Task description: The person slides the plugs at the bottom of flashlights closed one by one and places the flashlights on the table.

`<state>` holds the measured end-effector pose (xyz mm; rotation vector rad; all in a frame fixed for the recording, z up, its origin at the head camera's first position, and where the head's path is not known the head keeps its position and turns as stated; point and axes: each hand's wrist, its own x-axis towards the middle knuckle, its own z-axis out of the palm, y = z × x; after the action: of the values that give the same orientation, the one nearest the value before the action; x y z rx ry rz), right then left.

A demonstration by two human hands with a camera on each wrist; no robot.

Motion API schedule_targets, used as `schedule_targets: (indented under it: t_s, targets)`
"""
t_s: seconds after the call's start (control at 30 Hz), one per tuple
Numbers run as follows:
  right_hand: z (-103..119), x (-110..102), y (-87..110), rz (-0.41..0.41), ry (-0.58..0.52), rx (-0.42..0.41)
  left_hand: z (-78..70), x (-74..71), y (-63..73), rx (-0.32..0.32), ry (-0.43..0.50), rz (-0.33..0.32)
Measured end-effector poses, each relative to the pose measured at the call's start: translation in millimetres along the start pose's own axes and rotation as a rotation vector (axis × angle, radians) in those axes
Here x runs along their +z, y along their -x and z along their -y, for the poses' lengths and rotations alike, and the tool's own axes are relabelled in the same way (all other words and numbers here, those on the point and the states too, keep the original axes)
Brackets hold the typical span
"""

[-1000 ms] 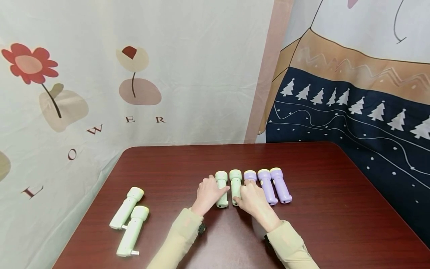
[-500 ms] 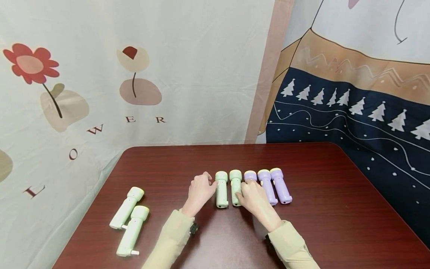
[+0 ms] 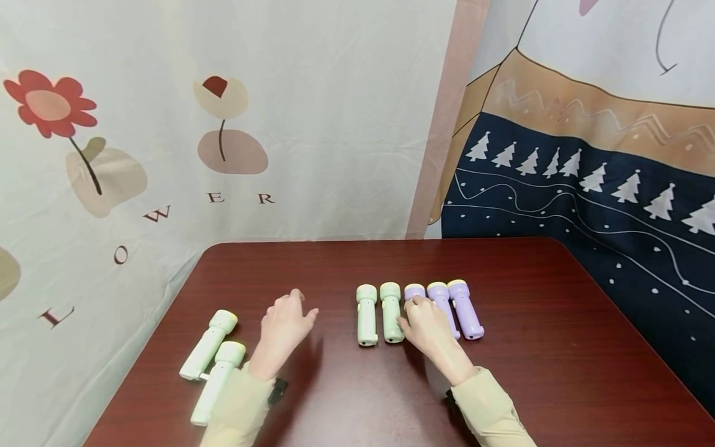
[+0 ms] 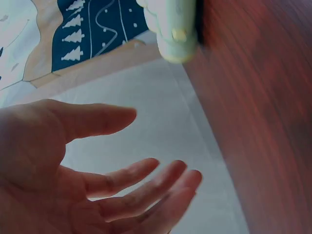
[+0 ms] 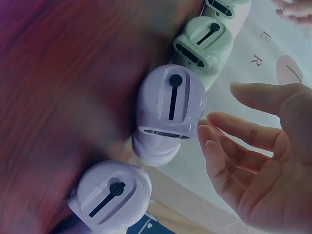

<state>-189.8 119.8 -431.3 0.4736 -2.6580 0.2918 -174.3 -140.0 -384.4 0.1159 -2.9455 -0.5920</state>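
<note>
Row of five torches near table centre; two more by the left edge.

Right hand [image 3: 427, 323] resting with relaxed, slightly spread fingers over the middle lilac torch [image 3: 414, 292], between green torches [image 3: 378, 312] and two further lilac ones [image 3: 455, 307]. Left hand [image 3: 283, 326] open, fingers apart, empty, hovering above the table [image 3: 530, 323] between the row and the green pair [image 3: 212, 360]. Likely light, rigid, smooth plastic; best gripped round the narrow barrel below the wider head.
</note>
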Motion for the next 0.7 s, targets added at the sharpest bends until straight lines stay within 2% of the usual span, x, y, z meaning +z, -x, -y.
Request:
schedule_targets:
  t_s: [0.2,0.4,0.6,0.7]
  targets:
    - [-3,-2,0.2,-0.012,0.029,-0.019,32.5,-20.5,17.4,-0.042,-0.116,0.021]
    - [-3,-5,0.3,0.000,0.040,-0.016,63.9,-37.0,33.3,-0.153,-0.183,0.102]
    - [-4,-4,0.3,0.000,0.048,-0.016,88.1,-41.7,42.1,-0.266,-0.181,0.232]
    - [-3,-4,-0.1,0.005,0.034,-0.009,95.1,-39.5,43.8,-0.285,-0.196,0.311]
